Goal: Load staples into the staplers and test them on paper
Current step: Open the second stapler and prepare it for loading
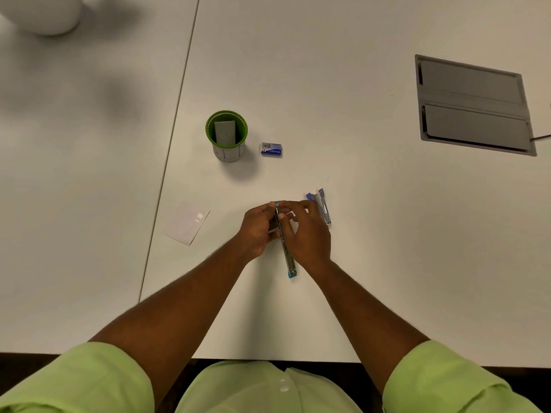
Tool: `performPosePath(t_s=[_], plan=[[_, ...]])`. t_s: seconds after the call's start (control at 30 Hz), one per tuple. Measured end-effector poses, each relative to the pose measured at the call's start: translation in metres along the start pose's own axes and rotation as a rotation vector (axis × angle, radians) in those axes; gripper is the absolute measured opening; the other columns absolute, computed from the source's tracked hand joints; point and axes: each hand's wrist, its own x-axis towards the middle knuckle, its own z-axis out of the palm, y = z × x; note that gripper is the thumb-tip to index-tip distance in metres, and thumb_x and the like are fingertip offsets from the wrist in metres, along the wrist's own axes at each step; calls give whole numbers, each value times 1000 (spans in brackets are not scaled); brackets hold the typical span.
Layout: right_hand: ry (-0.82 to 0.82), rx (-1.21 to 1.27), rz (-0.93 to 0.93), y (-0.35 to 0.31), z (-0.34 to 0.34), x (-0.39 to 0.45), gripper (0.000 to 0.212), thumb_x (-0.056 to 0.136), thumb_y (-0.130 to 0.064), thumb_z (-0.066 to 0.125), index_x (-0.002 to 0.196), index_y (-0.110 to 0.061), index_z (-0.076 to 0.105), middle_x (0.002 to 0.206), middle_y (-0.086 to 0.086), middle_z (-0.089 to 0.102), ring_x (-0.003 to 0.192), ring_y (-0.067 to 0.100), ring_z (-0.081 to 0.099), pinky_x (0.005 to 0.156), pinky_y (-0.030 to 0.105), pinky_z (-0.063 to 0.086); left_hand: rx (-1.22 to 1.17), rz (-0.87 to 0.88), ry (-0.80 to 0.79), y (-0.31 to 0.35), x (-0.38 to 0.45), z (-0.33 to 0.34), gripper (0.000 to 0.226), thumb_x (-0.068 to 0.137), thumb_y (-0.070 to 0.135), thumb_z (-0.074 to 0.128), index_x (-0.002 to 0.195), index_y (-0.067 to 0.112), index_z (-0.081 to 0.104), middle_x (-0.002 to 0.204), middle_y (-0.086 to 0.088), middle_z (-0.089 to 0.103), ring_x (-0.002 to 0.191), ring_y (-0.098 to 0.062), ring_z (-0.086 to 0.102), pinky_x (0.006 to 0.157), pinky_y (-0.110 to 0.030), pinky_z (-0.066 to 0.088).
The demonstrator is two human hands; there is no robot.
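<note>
**Teal-tipped stapler gripped in both hands at mid-table**

Teal-ended stapler (285, 242), long and narrow, lying lengthwise between both hands, near tip pointing back toward the table's front edge. Left hand (258, 231) curled around the stapler's far half from the left side, thumb and fingers closed on it. Right hand (308, 234) pressed against the same stretch from the right, fingertips meeting the left hand's at the far end; grasping rather than loose. Small white bit pinched between the fingers, too small to identify.

Just right of the right hand, touching or nearly touching its knuckles: second stapler (322, 205), blue and clear, hinged open, resting on the white table (357, 263). Farther back, blue staple box (271, 149) lying flat, apart from both staplers. Left of the box, green-rimmed cup (226, 137) upright, grey flat piece standing inside. Pale slip of paper (186, 223) left of the hands, near the table seam. Grey cable hatch (474, 105) set into the tabletop, far right. Lime-green sleeves (447, 380) rolled to the elbows.
</note>
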Motion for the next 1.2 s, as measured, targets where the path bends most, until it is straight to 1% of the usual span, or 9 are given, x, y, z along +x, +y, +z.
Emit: performPosePath(t_s=[0.13, 0.33, 0.6, 0.73, 0.83, 0.9, 1.0, 1.1, 1.2], plan=[[21, -127, -81, 1, 0, -1, 28, 97, -45, 56, 122, -36, 65, 126, -10, 54, 88, 9, 63, 62, 30, 57, -45, -16, 21, 3, -1, 1, 35, 108, 25, 44, 123, 7, 69, 113, -11, 75, 107, -27, 72, 85, -41, 61], [-24, -260, -196, 6, 5, -5, 36, 98, -47, 56, 132, -35, 61, 141, -5, 52, 101, 16, 65, 71, 34, 61, -84, -33, 9, 5, -2, 5, 36, 109, 24, 40, 127, 6, 66, 119, -10, 74, 108, -26, 72, 95, -41, 57], [-38, -464, -412, 6, -1, 2, 36, 94, -45, 61, 119, -21, 69, 129, 2, 63, 88, 22, 66, 65, 35, 56, -44, -48, 64, -5, -2, -1, 34, 108, 25, 42, 115, 11, 72, 108, -5, 78, 89, -16, 76, 67, -28, 59], [-78, -479, -515, 11, -9, 5, 33, 95, -42, 62, 112, -16, 72, 127, 5, 65, 88, 25, 66, 64, 38, 55, -17, -67, 76, -12, -1, -4, 31, 106, 24, 46, 105, 13, 76, 90, -4, 79, 74, -14, 74, 61, -28, 59], [-138, -448, -577, 17, -13, 1, 33, 94, -40, 62, 114, -15, 70, 132, 4, 63, 89, 26, 65, 63, 38, 54, -8, -54, 77, -11, -1, -8, 32, 106, 22, 45, 108, 11, 74, 90, -5, 78, 75, -15, 74, 58, -27, 58], [-149, -414, -547, 20, -14, -3, 33, 93, -42, 63, 115, -19, 69, 136, 0, 60, 90, 23, 64, 64, 34, 54, -12, -53, 66, -7, 1, -10, 34, 107, 23, 43, 116, 7, 72, 99, -10, 77, 84, -20, 75, 59, -28, 57], [-149, -282, -369, 18, -14, -6, 35, 95, -49, 55, 121, -27, 65, 139, -8, 54, 101, 14, 61, 69, 29, 55, -16, -55, 39, -2, 3, -10, 36, 108, 25, 43, 121, 5, 69, 112, -14, 75, 97, -26, 73, 70, -35, 59], [-99, -36, -215, 11, -12, -8, 30, 94, -45, 59, 121, -32, 59, 127, -15, 55, 101, 4, 60, 72, 27, 56, -48, -62, -6, -1, 4, -8, 37, 108, 24, 41, 125, 4, 67, 117, -14, 74, 109, -28, 70, 95, -47, 57], [-72, 79, -109, 9, -10, -9, 31, 89, -42, 66, 116, -31, 55, 117, -15, 56, 97, 3, 62, 73, 27, 57, -102, -91, -42, -4, 3, -8, 37, 109, 24, 39, 127, 3, 63, 119, -13, 74, 113, -27, 70, 102, -50, 53]])
